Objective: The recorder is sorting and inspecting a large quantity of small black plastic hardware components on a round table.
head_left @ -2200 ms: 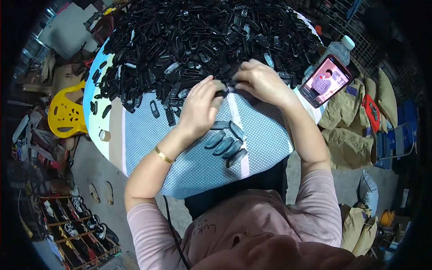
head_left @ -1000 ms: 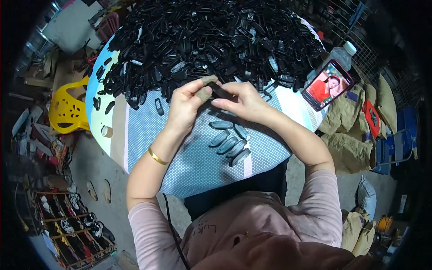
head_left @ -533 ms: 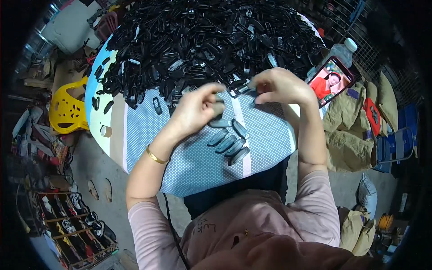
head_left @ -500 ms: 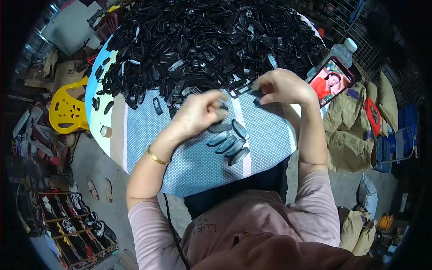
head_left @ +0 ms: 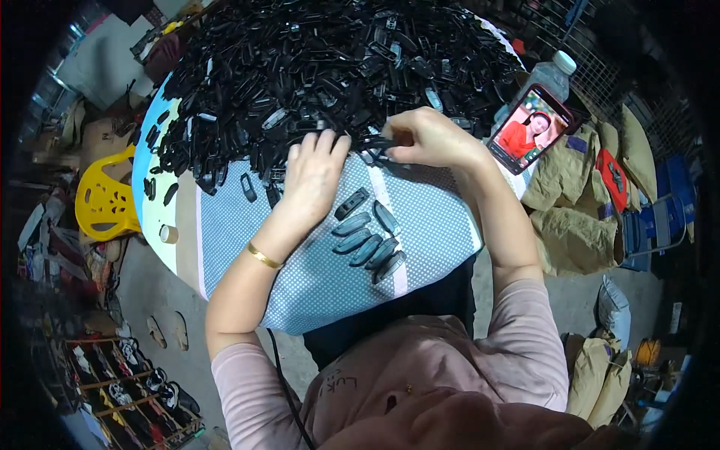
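A big heap of small oblong black plastic pieces [head_left: 315, 67] covers the far part of the table. My left hand [head_left: 313, 169] reaches to the heap's near edge, palm down, fingers stretched forward onto the pieces. To its right, my right hand [head_left: 435, 141] is curled at the same edge, thumb and fingers bent around something dark that I cannot make out. Between my forearms, several pieces [head_left: 365, 250] lie in a slanting row on a blue-grey dotted cloth [head_left: 442, 217]. The row's farthest piece [head_left: 352, 202] shows a different, detailed face; another piece [head_left: 386, 217] lies just right of the row.
A phone [head_left: 529, 129] showing a video leans against a clear bottle [head_left: 551, 79] at the table's right. A small round tan object [head_left: 169, 234] sits at the left rim. Beyond are a yellow plastic chair [head_left: 105, 193], brown sacks [head_left: 577, 244] and a shoe rack [head_left: 127, 390].
My left hand has moved from above the row to the heap, leaving a piece at the row's far end. My right hand has shifted slightly left along the heap's edge. The view has shifted a little.
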The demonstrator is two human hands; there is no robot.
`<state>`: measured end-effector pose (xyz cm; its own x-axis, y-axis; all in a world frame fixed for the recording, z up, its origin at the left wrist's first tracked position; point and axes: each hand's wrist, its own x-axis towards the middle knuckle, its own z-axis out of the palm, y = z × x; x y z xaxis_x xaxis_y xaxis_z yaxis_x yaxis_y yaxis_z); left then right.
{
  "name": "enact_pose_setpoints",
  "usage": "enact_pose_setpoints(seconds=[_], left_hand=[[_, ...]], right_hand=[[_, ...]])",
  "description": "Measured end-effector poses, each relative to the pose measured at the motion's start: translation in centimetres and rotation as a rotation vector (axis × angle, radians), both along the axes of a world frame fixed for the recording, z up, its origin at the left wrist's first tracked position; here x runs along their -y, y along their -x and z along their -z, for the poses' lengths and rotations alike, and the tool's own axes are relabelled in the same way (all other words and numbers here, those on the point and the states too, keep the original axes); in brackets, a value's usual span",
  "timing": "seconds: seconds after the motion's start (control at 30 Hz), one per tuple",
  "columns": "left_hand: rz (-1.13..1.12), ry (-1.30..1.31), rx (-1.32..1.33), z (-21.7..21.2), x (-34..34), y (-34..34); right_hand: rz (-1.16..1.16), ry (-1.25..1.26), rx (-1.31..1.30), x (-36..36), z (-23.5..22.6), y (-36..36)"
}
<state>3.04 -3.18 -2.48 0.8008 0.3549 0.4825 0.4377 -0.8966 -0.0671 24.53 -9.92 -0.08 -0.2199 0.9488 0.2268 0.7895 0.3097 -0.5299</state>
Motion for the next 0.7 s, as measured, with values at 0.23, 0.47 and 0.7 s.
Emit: enact_pose_setpoints(seconds=[0.23, 0.47, 0.7], left_hand=[[-0.050, 0.068, 0.025, 0.3, -0.6, 0.5], [0.012, 0.030, 0.119, -0.7, -1.5, 1.4], [0.042, 0.962, 0.572, -1.0, -1.6, 1.7]], right_hand=[[0.016, -0.118, -0.208, -0.4, 0.8, 2.7], [0.053, 0.006, -0.669, -1.0, 1.2, 3.2], [0.063, 0.153, -1.118, -0.8, 1.0, 3.6]])
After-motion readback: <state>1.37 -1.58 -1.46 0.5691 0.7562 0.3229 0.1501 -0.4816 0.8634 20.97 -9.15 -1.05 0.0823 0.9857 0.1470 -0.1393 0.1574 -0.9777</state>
